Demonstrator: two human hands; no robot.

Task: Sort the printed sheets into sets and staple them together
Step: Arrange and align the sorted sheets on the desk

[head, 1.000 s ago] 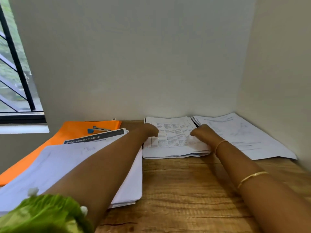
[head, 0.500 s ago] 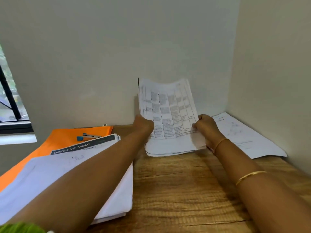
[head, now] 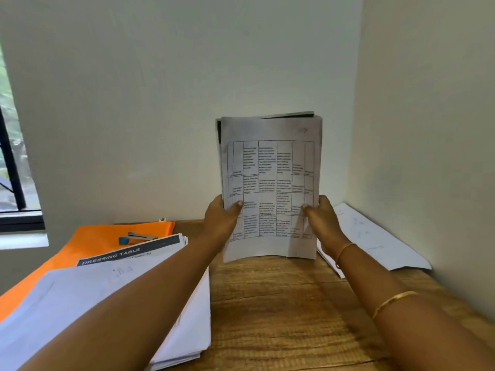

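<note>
While L hand (head: 221, 220) & R hand (head: 322, 223) pinch its side edges, thumbs in front, sheet set (head: 270, 188) stands upright at frame centre, btm edge near desk (head: 267, 303). Tap edges flush before fetching stapler (head: 139, 237), mid-left.

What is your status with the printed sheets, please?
Left hand and right hand grip the sheet set upright. Stapler idle on orange folder. Nothing in the way.
</note>
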